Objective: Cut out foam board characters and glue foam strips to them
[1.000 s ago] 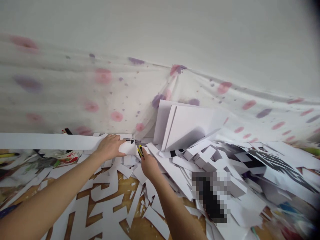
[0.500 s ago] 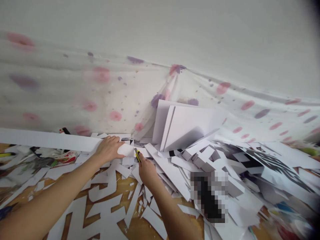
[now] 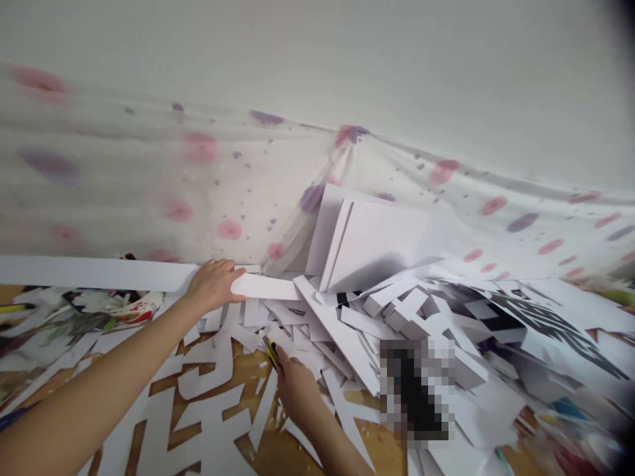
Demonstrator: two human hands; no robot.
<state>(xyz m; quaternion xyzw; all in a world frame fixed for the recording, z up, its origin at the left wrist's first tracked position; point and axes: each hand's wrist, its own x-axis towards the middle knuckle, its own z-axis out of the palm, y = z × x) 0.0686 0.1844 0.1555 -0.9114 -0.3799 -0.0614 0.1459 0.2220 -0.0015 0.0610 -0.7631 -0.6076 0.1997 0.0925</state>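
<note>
A long white strip of board or card (image 3: 99,272) runs from the left edge across the back of the table. My left hand (image 3: 211,285) is closed round it, fingers over the far edge and thumb on the near side. The strip's end sticks out to the right of this hand, up to the leaning sheets. Nearer to me, my right hand (image 3: 300,390) grips a yellow and black utility knife (image 3: 272,353), its blade pointing up and left. The knife is apart from the strip, above loose white scraps (image 3: 245,338).
Several white boards (image 3: 381,244) lean against a flowered curtain (image 3: 198,192) at the back. White offcuts (image 3: 417,307) pile up on the right, beside a sheet with black print (image 3: 555,324). Cut-out pieces (image 3: 208,423) cover the wooden tabletop (image 3: 278,456) in front.
My right hand has drawn the knife back toward me, off the strip. The strip's end now reaches farther right. The leaning boards have shifted slightly upward in view.
</note>
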